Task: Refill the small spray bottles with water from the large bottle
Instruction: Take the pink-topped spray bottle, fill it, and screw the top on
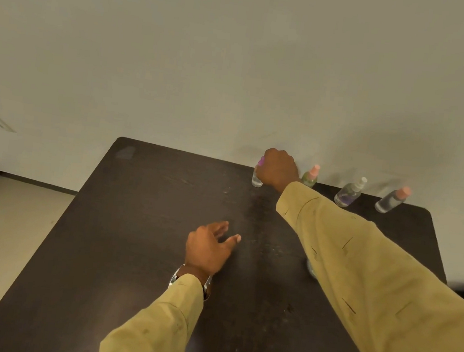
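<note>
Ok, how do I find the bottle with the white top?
On the dark table, along the far edge by the wall, four small spray bottles stand in a row. Counting from the purple-topped bottle that the right hand grips, the white-topped bottle is third. Only its top is white; the others' are purple or pink.

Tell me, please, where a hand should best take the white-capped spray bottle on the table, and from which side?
Grip the clear round body of the white-capped bottle, below the narrow pump top, which probably gives little hold. Come from the front, the near side: the wall is close behind, and the green bottle and the pink-capped clear bottle flank it, leaving gaps for a grip.
</note>
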